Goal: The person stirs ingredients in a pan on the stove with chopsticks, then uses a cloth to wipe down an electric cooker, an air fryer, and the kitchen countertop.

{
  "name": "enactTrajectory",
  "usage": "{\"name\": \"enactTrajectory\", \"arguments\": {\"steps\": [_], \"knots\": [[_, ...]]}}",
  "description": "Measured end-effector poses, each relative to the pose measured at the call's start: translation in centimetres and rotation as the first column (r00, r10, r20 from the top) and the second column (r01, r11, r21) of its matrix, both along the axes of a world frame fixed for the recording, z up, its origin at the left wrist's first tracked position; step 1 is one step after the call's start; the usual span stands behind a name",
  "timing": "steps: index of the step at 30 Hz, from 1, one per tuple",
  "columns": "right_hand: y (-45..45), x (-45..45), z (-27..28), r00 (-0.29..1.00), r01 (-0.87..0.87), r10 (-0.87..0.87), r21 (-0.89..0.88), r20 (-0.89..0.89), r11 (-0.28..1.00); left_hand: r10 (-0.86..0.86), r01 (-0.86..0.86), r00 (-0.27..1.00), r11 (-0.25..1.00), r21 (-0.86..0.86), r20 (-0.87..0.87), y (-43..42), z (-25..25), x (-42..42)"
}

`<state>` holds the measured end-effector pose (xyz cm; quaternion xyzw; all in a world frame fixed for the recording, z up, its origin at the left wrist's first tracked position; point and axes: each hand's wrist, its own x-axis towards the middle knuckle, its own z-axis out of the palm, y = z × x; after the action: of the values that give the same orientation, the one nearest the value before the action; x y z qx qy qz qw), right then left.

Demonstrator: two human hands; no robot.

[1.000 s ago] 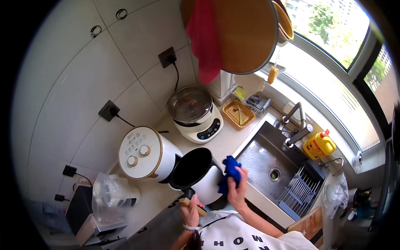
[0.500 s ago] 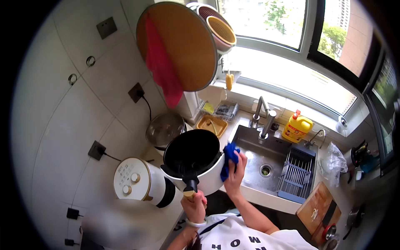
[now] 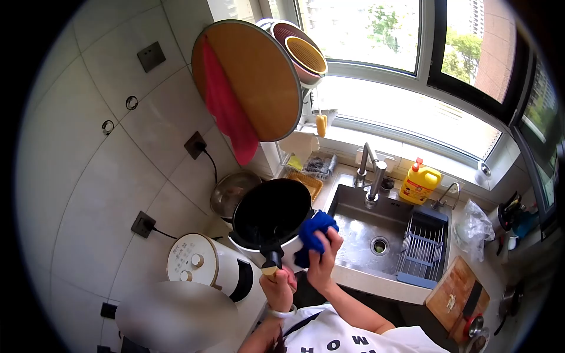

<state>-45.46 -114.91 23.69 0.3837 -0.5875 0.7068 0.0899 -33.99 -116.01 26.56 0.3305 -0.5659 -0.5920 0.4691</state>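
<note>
The left hand (image 3: 278,290) curls its fingers tight round the black handle (image 3: 272,256) of the white metal pot (image 3: 289,250). The right hand (image 3: 323,262), fingers bent, holds a blue cloth (image 3: 316,228), slid to the pot's four o'clock, likely reaching a new spot.

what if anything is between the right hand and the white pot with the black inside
Only the crumpled blue cloth, bunched in the right hand at the side of the white pot with the black interior. Nothing visible separates the left hand from the pot's black-and-tan handle.
</note>
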Motion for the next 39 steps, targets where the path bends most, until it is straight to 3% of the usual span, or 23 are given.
{"name": "enactTrajectory", "arguments": {"steps": [2,4,6,8,10,12,14,15,16,18,20,22,23,24,26,28,29,30,31,34,36,38,39], "knots": [[1.1,1.3,-1.2,0.929,-0.098,0.131,0.112,-0.346,0.989,0.03,-0.028,0.991,0.999,0.02,-0.128,-0.4,0.6,-0.3],[1.2,2.0,-3.5,0.921,-0.1,0.132,0.106,-0.366,0.989,0.034,-0.036,0.996,0.999,-0.021,-0.079,-0.8,1.2,0.2],[0.7,0.8,-6.7,0.906,-0.049,0.064,0.048,-0.418,0.998,0.037,-0.026,0.989,0.997,0.073,-0.146,-1.0,2.2,0.1],[1.0,-0.7,-8.5,0.861,-0.11,0.096,0.002,-0.499,0.994,0.022,0.011,0.973,0.989,0.145,-0.23,-2.4,2.0,0.7],[1.6,-1.0,-9.2,0.975,-0.176,0.201,0.226,-0.093,0.958,0.071,-0.023,0.96,0.984,0.179,-0.272,-3.1,3.3,0.7],[2.0,-1.6,-8.8,0.982,-0.071,0.038,0.175,0.187,0.982,0.075,-0.007,0.951,0.975,0.22,-0.301,-3.7,4.4,0.9],[2.6,-1.7,-5.6,0.968,0.048,-0.077,0.128,0.238,0.991,0.009,0.052,0.969,0.97,0.239,-0.246,-3.9,4.5,1.2],[3.0,-1.3,-4.5,0.919,0.01,-0.031,0.054,0.392,0.998,-0.022,0.031,0.991,0.997,0.069,-0.13,-4.3,3.7,1.3],[3.4,-1.1,-3.5,0.919,0.014,-0.035,0.057,0.393,0.998,-0.061,0.07,0.991,0.995,0.074,-0.122,-4.2,3.5,0.9],[4.0,-0.9,-1.3,0.99,0.009,-0.025,0.108,0.14,0.994,-0.171,0.189,0.973,0.975,0.114,-0.153,-3.2,3.7,-0.6],[4.7,0.0,1.3,0.973,-0.219,0.199,0.202,0.117,0.955,-0.216,0.254,0.949,0.956,0.149,-0.231,-2.2,2.7,-2.3],[5.4,0.7,2.2,0.937,-0.34,0.305,0.235,0.174,0.911,-0.166,0.162,0.982,0.985,0.051,0.086,-2.1,1.4,-2.8],[5.6,0.4,1.7,0.914,-0.392,0.338,0.27,0.225,0.88,-0.176,0.179,0.984,0.977,0.115,-0.034,-1.9,1.1,-3.1],[5.8,-0.1,1.5,0.868,-0.453,0.383,0.19,0.315,0.871,-0.18,0.183,0.983,0.977,0.112,-0.04,-1.5,2.1,-3.4],[6.2,-0.5,1.3,0.68,-0.548,0.448,-0.003,0.58,0.836,-0.263,0.257,0.962,0.962,0.089,0.075,-1.0,3.1,-3.9],[6.6,-1.7,1.8,0.629,-0.602,0.495,-0.027,0.599,0.798,-0.235,0.233,0.97,0.971,0.042,0.052,-1.8,-1.0,-4.2],[6.7,-2.1,2.5,0.887,-0.436,0.33,0.349,0.323,0.83,-0.169,0.177,0.978,0.983,-0.055,0.126,-1.7,-2.2,-4.2],[6.9,-2.4,3.4,0.977,-0.129,0.206,0.617,-0.055,0.777,-0.094,0.124,0.976,0.981,-0.149,0.196,-1.5,-2.9,-4.1],[6.7,-2.2,5.0,0.975,0.069,0.08,0.624,-0.207,0.778,-0.067,0.096,0.983,0.981,-0.169,0.174,-1.3,-3.3,-4.5],[5.0,-2.4,6.3,0.957,-0.078,0.233,0.615,-0.175,0.784,-0.135,0.214,0.948,0.94,-0.264,0.289,-1.0,-2.4,-4.8],[3.4,-2.6,4.9,0.96,-0.108,0.24,0.606,-0.141,0.788,-0.21,0.238,0.966,0.952,-0.195,0.152,-1.0,-5.5,-5.7],[2.3,-3.1,3.6,0.984,-0.075,0.165,0.666,-0.073,0.742,-0.038,0.326,0.825,0.848,-0.419,0.564,-0.6,-3.9,-4.8],[2.0,-2.9,3.0,0.988,-0.03,0.118,0.61,-0.104,0.792,-0.08,0.308,0.852,0.875,-0.373,0.517,-0.5,-3.5,-4.8]]}}
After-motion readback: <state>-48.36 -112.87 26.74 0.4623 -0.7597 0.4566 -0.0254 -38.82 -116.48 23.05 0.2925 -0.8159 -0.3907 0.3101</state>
